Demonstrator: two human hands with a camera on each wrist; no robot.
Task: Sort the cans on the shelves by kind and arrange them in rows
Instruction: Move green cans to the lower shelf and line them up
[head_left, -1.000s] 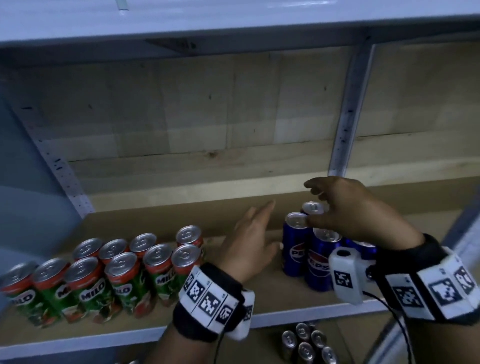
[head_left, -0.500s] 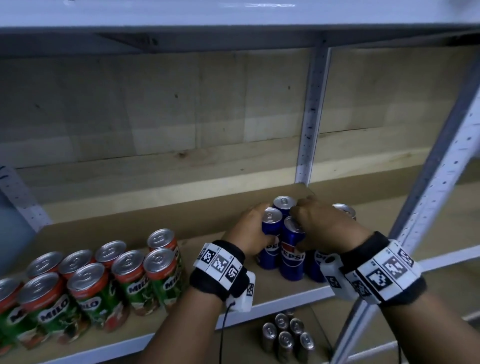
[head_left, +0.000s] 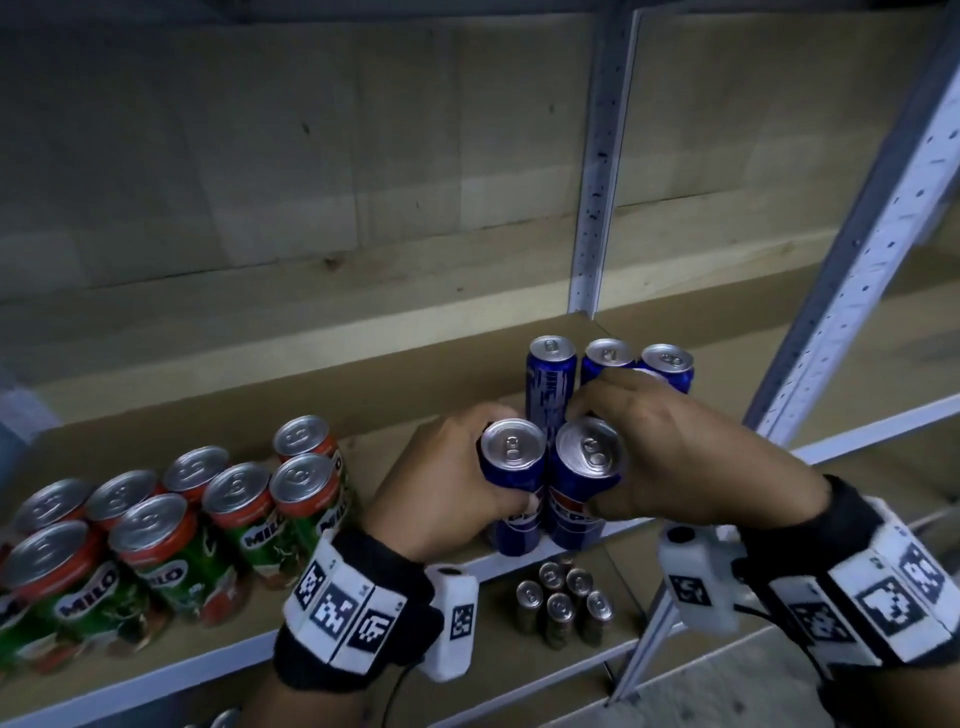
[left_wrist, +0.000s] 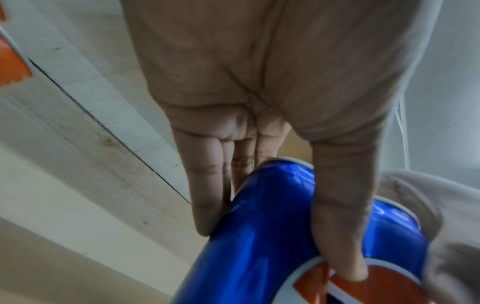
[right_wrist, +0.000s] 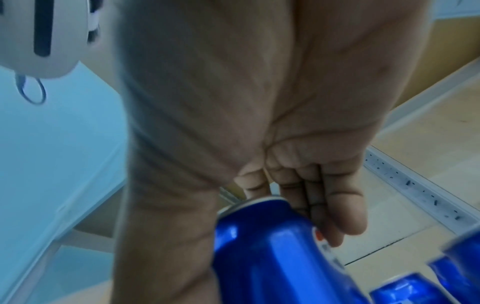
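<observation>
Pale wooden back panel (head_left: 291, 171) behind; perforated grey metal uprights (head_left: 597, 171) at centre and right; white helmet-like object (right_wrist: 44, 37), blurred, in the right wrist view.

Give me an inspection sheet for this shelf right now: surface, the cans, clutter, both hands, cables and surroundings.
Surface: brown shelf board with a pale front edge.
Job's things: Milo cans stand grouped at the left; three Pepsi cans stand in a row at the back right; two front Pepsi cans stand side by side near the front edge.
Clutter: nothing seen.
Grippers: left hand grips the left front can, right hand grips the right one; both wear marker wristbands.
Cables: a black cable hangs below the left wrist.
Surroundings: perforated metal uprights, wooden back panel, small silver-topped cans on the shelf below.
</observation>
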